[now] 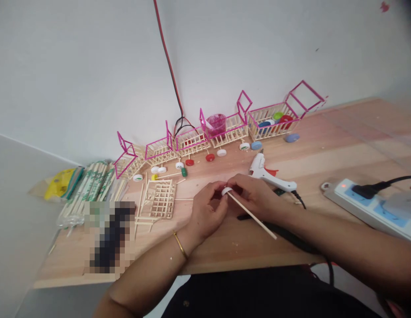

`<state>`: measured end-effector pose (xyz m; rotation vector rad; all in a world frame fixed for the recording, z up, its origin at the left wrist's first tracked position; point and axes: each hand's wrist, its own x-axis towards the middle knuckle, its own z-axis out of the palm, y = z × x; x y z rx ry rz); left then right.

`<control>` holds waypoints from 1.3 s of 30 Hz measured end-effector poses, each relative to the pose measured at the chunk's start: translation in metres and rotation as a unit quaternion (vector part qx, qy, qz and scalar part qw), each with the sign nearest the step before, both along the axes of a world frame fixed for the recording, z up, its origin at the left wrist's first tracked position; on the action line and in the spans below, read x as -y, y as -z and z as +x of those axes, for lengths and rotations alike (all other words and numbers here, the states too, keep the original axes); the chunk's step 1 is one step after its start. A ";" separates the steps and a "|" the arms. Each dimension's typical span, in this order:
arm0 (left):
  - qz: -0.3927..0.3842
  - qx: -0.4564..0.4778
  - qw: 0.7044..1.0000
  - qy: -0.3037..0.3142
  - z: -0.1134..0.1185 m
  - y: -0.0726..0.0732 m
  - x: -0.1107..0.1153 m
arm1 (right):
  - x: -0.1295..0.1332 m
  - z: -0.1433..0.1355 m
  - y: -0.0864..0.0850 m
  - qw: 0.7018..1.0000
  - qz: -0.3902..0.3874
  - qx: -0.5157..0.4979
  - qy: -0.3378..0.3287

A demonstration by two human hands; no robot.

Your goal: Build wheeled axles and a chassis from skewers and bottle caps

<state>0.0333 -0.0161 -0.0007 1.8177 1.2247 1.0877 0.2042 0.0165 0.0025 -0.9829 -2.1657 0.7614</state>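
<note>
Landmark: the white glue gun (273, 177), lying on the wooden table (205, 254).

Just left of it and nearer the person, both hands meet at a white cap (226, 191). Left hand (207, 210): thumb and fingers drawn in to a pinch on the cap's edge. Right hand (254, 196): fingers curled, tips closed on the cap's other side. A thin wooden stick (253, 216) slants from the cap toward the table's near edge.

Containers, in a row by the wall, beyond the gun and leftward. Rightmost stick basket (273, 121): pink-trimmed, holding blue, green, red and white pieces. Next left, another basket (230, 134), with a translucent pink cup (216, 125) at it; whether inside or behind, cannot tell. Third basket (192, 143): something red shows through its bars.

Far left of the gun, clear plastic packs (92, 183) hold bundled sticks, green print on the wrappers. Beside them, a yellow bag (61, 184); contents unclear.
</note>
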 end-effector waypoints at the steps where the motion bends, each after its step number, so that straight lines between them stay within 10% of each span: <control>1: 0.011 -0.008 1.000 -0.008 0.000 0.000 0.000 | 0.000 0.000 0.000 1.000 0.008 0.005 -0.002; 39: 0.028 -0.053 0.998 -0.021 0.004 -0.002 0.001 | 0.003 -0.004 0.000 0.999 -0.005 0.035 0.020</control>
